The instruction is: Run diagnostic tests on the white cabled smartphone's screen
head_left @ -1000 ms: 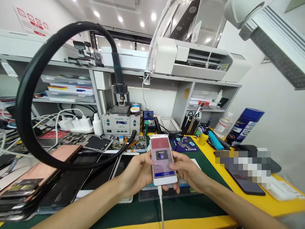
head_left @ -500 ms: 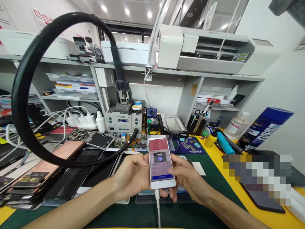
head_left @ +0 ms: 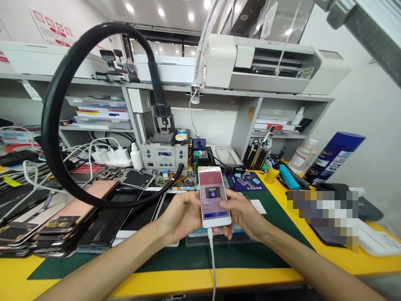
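A white smartphone [head_left: 214, 196] is held upright and tilted toward me above the green mat. Its lit screen shows a red top, a small dark pop-up in the middle and a blue bar below. My left hand [head_left: 184, 213] grips its left edge, thumb at the side of the screen. Around the right edge closes my right hand [head_left: 239, 209], its thumb over the glass and its fingers behind the phone. A white charging cable [head_left: 212, 255] is plugged into the bottom end and hangs down past the table edge.
Left lie stacked phone parts [head_left: 75, 209], under a looping black hose [head_left: 50, 125]. Behind stand a hot-air station [head_left: 164, 155] and circuit boards [head_left: 166, 179]. At right are a yellow bottle [head_left: 272, 173], a blue spray can [head_left: 333, 159] and a clear bottle [head_left: 302, 156]. The green mat [head_left: 260, 255] covers the yellow table.
The camera view has shifted, showing more of the table's front edge. The phone sits slightly higher in view, still in both hands. My right thumb has moved up the screen.
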A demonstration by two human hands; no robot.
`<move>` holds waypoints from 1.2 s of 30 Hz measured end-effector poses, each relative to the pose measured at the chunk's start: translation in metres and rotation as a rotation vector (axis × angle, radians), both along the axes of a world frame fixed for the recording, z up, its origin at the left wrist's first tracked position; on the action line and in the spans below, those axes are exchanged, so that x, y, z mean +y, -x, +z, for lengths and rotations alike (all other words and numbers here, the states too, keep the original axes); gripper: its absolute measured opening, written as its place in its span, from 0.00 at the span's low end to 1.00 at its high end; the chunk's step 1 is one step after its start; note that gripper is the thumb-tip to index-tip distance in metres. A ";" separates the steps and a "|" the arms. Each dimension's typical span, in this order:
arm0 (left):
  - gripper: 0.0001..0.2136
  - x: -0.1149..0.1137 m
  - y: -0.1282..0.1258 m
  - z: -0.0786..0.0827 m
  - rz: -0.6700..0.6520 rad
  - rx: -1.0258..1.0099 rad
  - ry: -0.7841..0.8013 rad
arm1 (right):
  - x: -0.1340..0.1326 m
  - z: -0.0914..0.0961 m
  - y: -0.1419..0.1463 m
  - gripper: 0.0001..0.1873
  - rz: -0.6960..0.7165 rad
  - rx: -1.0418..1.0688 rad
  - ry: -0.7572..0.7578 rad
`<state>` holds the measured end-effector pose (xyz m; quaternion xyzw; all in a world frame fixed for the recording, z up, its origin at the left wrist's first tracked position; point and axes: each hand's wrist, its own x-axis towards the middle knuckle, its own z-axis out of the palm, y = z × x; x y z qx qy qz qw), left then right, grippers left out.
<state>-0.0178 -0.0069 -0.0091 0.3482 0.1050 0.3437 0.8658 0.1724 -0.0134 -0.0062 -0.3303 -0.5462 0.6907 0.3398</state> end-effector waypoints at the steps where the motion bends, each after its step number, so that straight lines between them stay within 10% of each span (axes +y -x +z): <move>1: 0.27 0.000 0.000 0.000 -0.002 -0.002 -0.001 | 0.000 0.000 0.000 0.26 -0.011 0.005 -0.014; 17: 0.25 0.047 -0.018 0.009 -0.016 0.024 -0.072 | 0.045 -0.005 0.004 0.21 -0.122 0.062 0.013; 36: 0.24 0.045 -0.014 -0.007 0.093 0.061 -0.073 | 0.042 -0.012 -0.002 0.23 -0.153 0.106 -0.051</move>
